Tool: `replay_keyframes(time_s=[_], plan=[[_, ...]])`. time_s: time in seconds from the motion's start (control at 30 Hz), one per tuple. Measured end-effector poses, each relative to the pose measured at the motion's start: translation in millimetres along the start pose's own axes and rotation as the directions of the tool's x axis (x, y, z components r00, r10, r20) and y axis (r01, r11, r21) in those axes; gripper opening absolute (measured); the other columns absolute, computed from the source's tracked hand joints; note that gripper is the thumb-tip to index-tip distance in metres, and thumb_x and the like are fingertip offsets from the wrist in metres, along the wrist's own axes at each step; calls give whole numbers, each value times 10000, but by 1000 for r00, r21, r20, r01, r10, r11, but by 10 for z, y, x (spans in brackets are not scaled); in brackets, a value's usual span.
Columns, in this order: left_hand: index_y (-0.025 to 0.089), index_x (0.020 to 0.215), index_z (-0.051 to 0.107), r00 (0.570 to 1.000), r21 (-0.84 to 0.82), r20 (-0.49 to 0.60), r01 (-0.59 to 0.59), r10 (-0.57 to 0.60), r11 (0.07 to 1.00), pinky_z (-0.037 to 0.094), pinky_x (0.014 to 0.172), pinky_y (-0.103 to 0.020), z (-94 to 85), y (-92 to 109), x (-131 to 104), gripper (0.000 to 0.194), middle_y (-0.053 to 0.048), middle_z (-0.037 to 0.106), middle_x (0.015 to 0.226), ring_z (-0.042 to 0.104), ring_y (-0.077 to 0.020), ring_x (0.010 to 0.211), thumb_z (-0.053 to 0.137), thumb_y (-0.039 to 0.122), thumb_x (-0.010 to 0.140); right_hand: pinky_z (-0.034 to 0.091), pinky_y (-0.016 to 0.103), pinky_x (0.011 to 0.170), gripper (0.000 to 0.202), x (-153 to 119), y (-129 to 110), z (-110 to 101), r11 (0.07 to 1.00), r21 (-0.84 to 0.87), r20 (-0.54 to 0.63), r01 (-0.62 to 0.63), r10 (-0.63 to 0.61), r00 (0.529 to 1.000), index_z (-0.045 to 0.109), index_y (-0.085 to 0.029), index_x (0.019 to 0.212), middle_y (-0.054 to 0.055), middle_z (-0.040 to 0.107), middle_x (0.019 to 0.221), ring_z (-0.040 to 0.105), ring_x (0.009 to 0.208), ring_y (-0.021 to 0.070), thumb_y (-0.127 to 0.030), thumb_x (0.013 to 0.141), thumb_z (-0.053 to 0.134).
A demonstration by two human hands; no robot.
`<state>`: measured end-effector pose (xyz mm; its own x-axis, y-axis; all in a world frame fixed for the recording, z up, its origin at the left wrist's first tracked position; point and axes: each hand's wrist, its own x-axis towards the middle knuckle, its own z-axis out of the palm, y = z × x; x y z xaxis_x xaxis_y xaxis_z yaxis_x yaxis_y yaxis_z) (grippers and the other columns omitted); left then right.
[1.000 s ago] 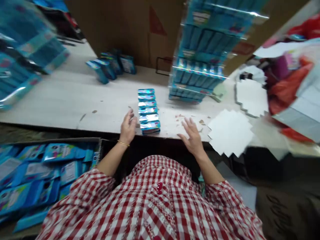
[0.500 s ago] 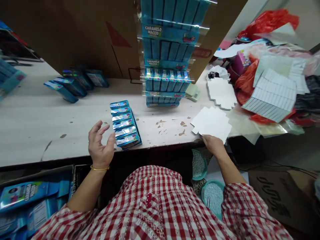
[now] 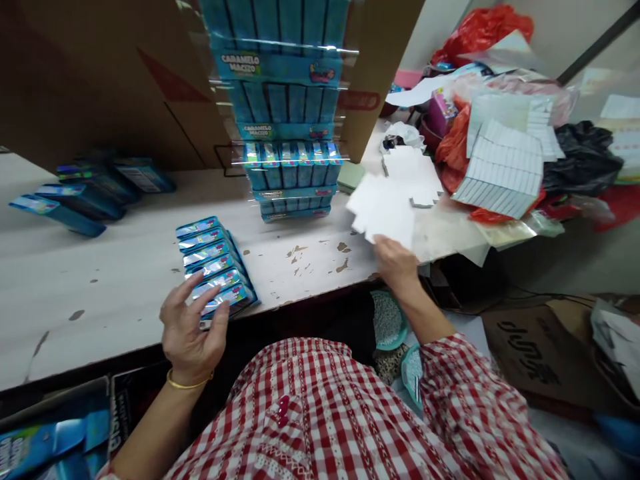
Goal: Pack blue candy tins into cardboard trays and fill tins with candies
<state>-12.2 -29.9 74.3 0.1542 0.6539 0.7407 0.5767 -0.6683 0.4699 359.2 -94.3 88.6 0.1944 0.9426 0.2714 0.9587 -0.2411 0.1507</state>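
My right hand (image 3: 397, 267) pinches the near edge of a white die-cut card sheet (image 3: 384, 208), which is tilted up off the table and slightly blurred. Behind it lies a stack of similar white cut card (image 3: 414, 175). My left hand (image 3: 194, 327) hovers at the near-left end of a row of small blue boxes (image 3: 213, 257), fingers spread. Its fingertips overlap the nearest boxes; whether they touch is hard to tell. The row sits in a shallow blue tray near the table's front edge.
Wrapped blue display packs (image 3: 295, 163) are stacked before a large brown carton (image 3: 165, 87). Loose blue boxes (image 3: 90, 193) stand at the left. Red bags (image 3: 455, 140) and papers crowd the right. Below the edge are teal bowls (image 3: 389, 321) and a bin of blue packaging (image 3: 60, 440).
The white sheet in my right hand has lifted and tilted, moving toward the stack behind. My left hand has come over the near end of the box row. The view has shifted right.
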Motion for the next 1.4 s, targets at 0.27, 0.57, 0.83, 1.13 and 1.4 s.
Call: replay_keyframes(time_s=[0.27, 0.57, 0.83, 1.13, 1.4], plan=[[279, 1083, 629, 987, -59, 163, 22, -12, 998, 424, 996, -478, 40, 66, -105, 338, -68, 577, 1240, 566, -260, 1107, 640, 163, 766, 374, 398, 1001, 645, -547, 717, 732, 989, 5, 342, -151, 140, 929, 386, -121, 1377, 153, 426, 1407, 378, 1298, 289, -291, 788, 588], [230, 1025, 625, 968, -160, 240, -36, 74, 987, 484, 908, -403, 132, 234, -42, 235, -71, 634, 1115, 610, -209, 1017, 590, 143, 809, 411, 291, 564, 304, -508, 1218, -303, 963, -43, 95, -267, 270, 958, 725, -186, 893, 124, 723, 857, 649, 688, 208, -322, 871, 455], [145, 1248, 506, 802, -268, 448, -301, 395, 915, 437, 936, -417, 114, 721, 333, 670, -189, 540, 1279, 507, -277, 1170, 575, 591, 752, 330, 250, 553, 256, -148, -663, -1090, 561, 316, -121, 765, -776, 619, 593, -179, 661, -3, 611, 583, 520, 532, 109, -176, 886, 471], [186, 876, 648, 848, -2, 466, -285, 253, 958, 411, 719, -272, -366, 451, 566, 242, -30, 685, 822, 591, -132, 770, 418, 245, 923, 260, 275, 577, 359, 418, -1477, -1338, 396, 137, -488, 908, -771, 410, 465, -187, 554, -10, 471, 520, 393, 529, 117, -248, 908, 475], [158, 776, 592, 937, 227, 342, -159, 74, 961, 462, 680, -256, -608, -52, 641, 215, -38, 642, 751, 594, -136, 725, 482, 306, 887, 220, 296, 552, 371, 316, -1757, -1387, 399, 106, -635, 911, -678, 370, 415, -203, 515, -38, 378, 465, 320, 498, 116, -238, 853, 563]])
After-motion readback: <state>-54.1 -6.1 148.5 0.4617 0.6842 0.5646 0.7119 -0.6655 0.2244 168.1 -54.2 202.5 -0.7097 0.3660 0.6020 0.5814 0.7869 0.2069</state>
